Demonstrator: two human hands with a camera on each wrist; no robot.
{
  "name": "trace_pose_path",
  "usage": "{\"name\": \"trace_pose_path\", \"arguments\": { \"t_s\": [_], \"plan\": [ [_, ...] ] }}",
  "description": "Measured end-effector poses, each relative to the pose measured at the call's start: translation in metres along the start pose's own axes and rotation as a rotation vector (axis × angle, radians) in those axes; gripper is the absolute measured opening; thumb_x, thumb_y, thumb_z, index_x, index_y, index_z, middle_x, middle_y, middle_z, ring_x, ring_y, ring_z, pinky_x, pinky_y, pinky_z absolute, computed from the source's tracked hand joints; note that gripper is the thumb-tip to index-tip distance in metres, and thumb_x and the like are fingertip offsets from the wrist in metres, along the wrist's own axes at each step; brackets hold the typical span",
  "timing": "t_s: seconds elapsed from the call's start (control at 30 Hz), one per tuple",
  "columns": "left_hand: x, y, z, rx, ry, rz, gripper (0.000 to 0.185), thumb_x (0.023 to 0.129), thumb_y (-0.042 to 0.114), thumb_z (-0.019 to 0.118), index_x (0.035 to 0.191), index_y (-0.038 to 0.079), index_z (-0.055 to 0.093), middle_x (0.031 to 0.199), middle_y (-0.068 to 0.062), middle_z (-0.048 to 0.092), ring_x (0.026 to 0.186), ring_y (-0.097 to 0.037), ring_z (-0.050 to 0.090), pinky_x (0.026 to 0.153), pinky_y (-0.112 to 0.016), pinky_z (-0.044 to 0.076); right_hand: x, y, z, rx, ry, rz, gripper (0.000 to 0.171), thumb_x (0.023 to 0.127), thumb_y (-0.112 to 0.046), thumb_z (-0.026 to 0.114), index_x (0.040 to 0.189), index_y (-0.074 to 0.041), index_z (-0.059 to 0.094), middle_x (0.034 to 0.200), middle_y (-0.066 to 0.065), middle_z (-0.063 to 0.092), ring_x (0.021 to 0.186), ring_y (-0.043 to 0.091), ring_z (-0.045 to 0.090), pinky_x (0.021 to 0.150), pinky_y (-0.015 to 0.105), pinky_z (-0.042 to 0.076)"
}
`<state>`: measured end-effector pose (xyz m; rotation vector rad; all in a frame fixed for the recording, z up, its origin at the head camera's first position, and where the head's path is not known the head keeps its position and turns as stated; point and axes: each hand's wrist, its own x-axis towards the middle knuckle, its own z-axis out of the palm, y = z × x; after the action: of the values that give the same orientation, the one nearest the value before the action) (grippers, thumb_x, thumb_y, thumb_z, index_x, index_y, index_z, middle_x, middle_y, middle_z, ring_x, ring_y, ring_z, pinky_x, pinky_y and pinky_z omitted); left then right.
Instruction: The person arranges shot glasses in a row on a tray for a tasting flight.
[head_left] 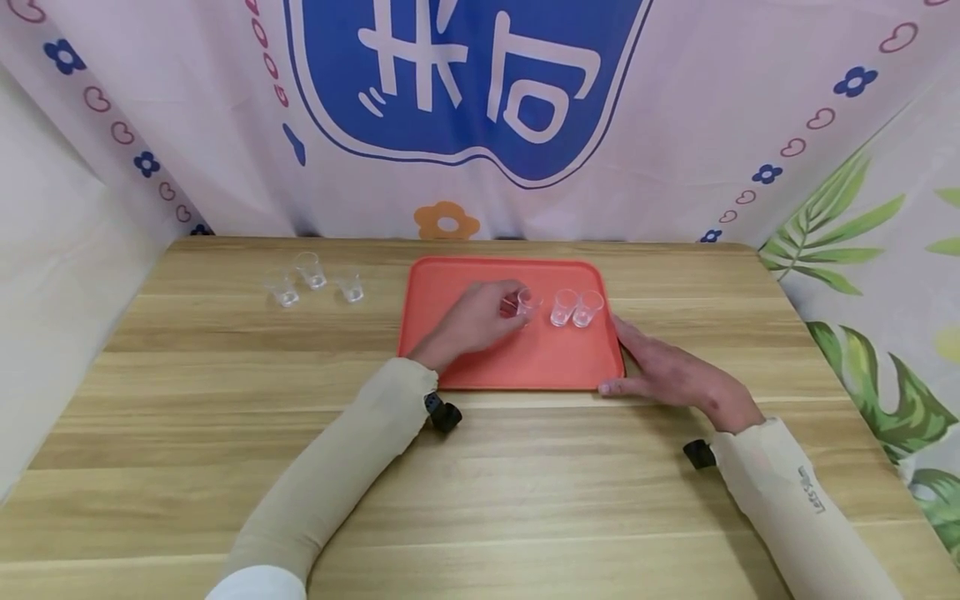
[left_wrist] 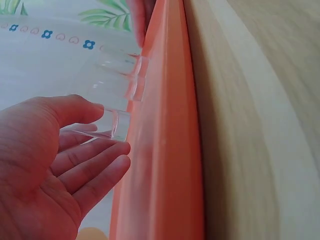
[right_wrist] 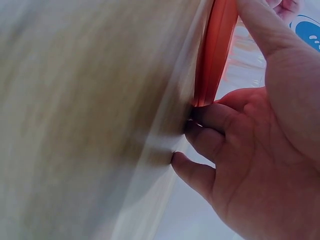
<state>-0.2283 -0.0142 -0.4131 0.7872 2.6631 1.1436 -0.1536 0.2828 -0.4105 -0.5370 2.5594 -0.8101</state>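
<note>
A small clear cup (head_left: 528, 303) is pinched by my left hand (head_left: 480, 315), its base right at the surface of the red tray (head_left: 517, 362). In the left wrist view the thumb lies on one side of this cup (left_wrist: 119, 124), and the other fingers of the hand (left_wrist: 55, 155) spread beyond it. Two more clear cups (head_left: 564, 308) (head_left: 588, 309) stand upright close together on the tray's right half. My right hand (head_left: 667, 371) rests at the tray's front right corner, thumb at the front edge and fingers along the right side. Its fingertips (right_wrist: 197, 132) reach the table beside the tray.
Several small clear items are on the wooden table (head_left: 300, 467): three upright cups (head_left: 285, 292) (head_left: 311, 271) (head_left: 351, 288) stand at the back left. A printed cloth (head_left: 247, 183) hangs behind the table's back edge, with a leaf-patterned cloth (head_left: 885, 317) at the right.
</note>
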Motion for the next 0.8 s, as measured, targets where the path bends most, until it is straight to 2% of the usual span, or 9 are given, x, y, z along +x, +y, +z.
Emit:
{"name": "trace_pose_path", "arguments": {
  "t_s": [0.23, 0.47, 0.8],
  "plan": [
    [0.009, 0.003, 0.007, 0.002, -0.023, -0.045, 0.026, 0.098, 0.023, 0.073, 0.119, 0.008, 0.068, 0.107, -0.001, 0.070, 0.099, -0.015, 0.064, 0.089, -0.028, 0.054, -0.001, 0.000, 0.000, 0.003, -0.003, 0.014, 0.116, 0.089, -0.050, 0.078, 0.166, -0.018, -0.003, 0.171, 0.013, 0.005, 0.153, 0.037, 0.016, 0.119, 0.059, 0.023],
    [0.013, 0.004, 0.011, 0.023, -0.021, -0.020, 0.026, 0.098, 0.023, 0.073, 0.118, 0.007, 0.069, 0.100, 0.000, 0.069, 0.091, -0.013, 0.063, 0.084, -0.028, 0.053, -0.001, -0.001, 0.000, -0.004, -0.008, 0.026, 0.116, 0.089, -0.054, 0.077, 0.166, -0.017, -0.001, 0.171, 0.013, 0.007, 0.153, 0.037, 0.019, 0.119, 0.059, 0.024],
    [0.014, 0.005, 0.014, 0.039, -0.018, -0.040, 0.024, 0.098, 0.024, 0.074, 0.114, 0.008, 0.069, 0.098, 0.000, 0.068, 0.090, -0.013, 0.062, 0.082, -0.026, 0.053, -0.002, -0.002, -0.002, -0.006, -0.015, 0.039, 0.116, 0.089, -0.055, 0.076, 0.166, -0.017, -0.002, 0.171, 0.013, 0.007, 0.153, 0.038, 0.018, 0.119, 0.060, 0.023]
  ]
}}
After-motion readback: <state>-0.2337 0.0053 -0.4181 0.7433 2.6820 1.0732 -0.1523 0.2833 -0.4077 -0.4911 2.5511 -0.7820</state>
